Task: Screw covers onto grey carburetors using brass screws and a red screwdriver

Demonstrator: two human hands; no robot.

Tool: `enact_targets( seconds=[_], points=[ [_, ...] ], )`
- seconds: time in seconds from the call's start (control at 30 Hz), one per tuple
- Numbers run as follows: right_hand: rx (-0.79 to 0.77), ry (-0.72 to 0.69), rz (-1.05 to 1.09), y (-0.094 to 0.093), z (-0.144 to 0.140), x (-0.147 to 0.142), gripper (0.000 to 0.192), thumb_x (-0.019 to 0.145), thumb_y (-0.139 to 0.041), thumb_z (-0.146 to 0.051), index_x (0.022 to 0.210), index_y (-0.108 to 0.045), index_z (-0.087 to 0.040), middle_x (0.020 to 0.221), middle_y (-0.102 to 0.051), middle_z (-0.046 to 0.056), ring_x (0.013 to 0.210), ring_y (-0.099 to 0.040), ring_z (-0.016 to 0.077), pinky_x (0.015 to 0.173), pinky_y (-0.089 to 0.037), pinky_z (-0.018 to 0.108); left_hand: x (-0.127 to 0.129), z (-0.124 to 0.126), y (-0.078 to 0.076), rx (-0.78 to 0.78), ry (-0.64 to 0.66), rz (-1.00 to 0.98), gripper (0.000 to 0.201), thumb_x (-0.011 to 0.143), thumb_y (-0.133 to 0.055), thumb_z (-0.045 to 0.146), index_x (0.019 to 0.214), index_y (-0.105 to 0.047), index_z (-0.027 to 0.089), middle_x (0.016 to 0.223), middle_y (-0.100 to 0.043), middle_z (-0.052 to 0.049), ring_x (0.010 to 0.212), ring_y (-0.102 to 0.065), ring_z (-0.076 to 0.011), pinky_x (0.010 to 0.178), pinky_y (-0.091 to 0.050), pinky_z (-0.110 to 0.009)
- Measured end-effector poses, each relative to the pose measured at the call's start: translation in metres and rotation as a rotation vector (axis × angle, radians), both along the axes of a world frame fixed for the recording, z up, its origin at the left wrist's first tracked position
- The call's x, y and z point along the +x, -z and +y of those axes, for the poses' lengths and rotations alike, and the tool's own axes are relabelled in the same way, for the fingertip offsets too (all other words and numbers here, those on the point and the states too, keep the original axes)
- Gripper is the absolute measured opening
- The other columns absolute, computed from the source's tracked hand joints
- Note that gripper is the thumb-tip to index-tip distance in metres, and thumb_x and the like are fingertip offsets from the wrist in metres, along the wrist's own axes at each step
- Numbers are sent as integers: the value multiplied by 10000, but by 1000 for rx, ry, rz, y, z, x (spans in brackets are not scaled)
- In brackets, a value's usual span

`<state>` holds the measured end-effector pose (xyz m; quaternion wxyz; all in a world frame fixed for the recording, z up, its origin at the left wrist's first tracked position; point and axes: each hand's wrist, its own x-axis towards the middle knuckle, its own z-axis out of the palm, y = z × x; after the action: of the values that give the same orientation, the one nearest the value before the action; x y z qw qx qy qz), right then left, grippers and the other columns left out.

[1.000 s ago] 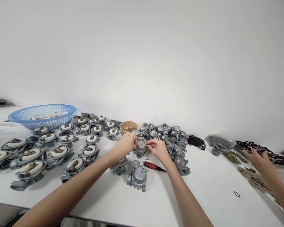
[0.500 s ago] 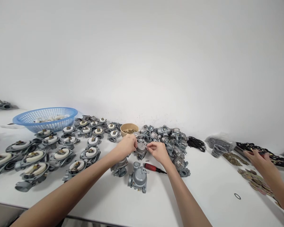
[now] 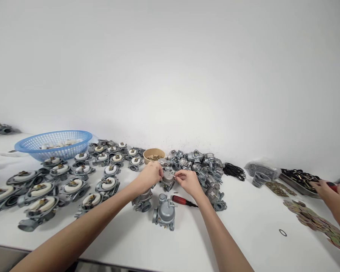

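Fingers of the left hand (image 3: 150, 177) are curled nearly closed at the left side of the middle carburetor (image 3: 167, 179); the back of the hand hides their tips, so I cannot tell what they hold. Thumb and forefinger of the right hand (image 3: 189, 182) almost meet at a thin pale stub on its right side; whether they pinch the stub or a loose piece is too small to tell. Just below the left fingers, the half-hidden carburetor (image 3: 145, 204) is partly covered by hand and wrist. Below the right fingers lies a red-handled screwdriver (image 3: 180, 200), its far end running behind the forearm. Beyond the left fingers stands a tan bowl (image 3: 154, 150), its front edge partly covered. Well right of both, a co-worker's hand (image 3: 331, 194), its forearm cut off by the edge, holds something red, mostly hidden.
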<state>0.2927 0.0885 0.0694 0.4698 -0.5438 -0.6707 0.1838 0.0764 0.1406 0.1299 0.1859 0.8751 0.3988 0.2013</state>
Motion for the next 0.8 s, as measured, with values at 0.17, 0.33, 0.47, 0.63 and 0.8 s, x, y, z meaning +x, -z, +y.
enact_targets(
  seconds=[0.17,0.33,0.47,0.63,0.8],
  points=[
    [0,-11,-1,1,0,0,145,824,-641,-254,829,-782,-219,877,-821,77,816,-794,260,804,-641,384,2,4,8,26,-32,6,234,694,-600,-10,701,-773,148,873,-779,-94,790,-696,-206,671,-515,-258],
    [10,-33,-9,0,-1,1,150,830,-627,-233,872,-770,-217,879,-820,80,867,-800,268,819,-645,389,5,8,15,27,-41,8,239,667,-598,-29,681,-758,149,855,-775,-100,833,-709,-227,685,-516,-264],
    [34,-37,-27,2,-1,3,238,859,-532,-181,939,-752,-224,897,-817,69,850,-801,247,796,-647,372,3,0,10,14,-45,-15,215,704,-612,-6,742,-765,139,861,-779,-105,739,-712,-214,650,-513,-271],
    [87,9,-76,0,-4,3,275,900,-490,-182,988,-745,-238,904,-807,57,843,-793,243,755,-628,347,-13,-17,-13,30,-6,-119,157,784,-650,123,854,-781,173,860,-782,-75,751,-716,-216,663,-547,-283],
    [190,96,-103,-5,-8,1,240,931,-519,-230,1001,-748,-223,1019,-799,88,880,-758,252,777,-599,366,-33,-16,-30,48,18,-305,86,810,-711,279,759,-779,269,658,-728,-13,727,-718,-228,809,-622,-360]
  ],
)
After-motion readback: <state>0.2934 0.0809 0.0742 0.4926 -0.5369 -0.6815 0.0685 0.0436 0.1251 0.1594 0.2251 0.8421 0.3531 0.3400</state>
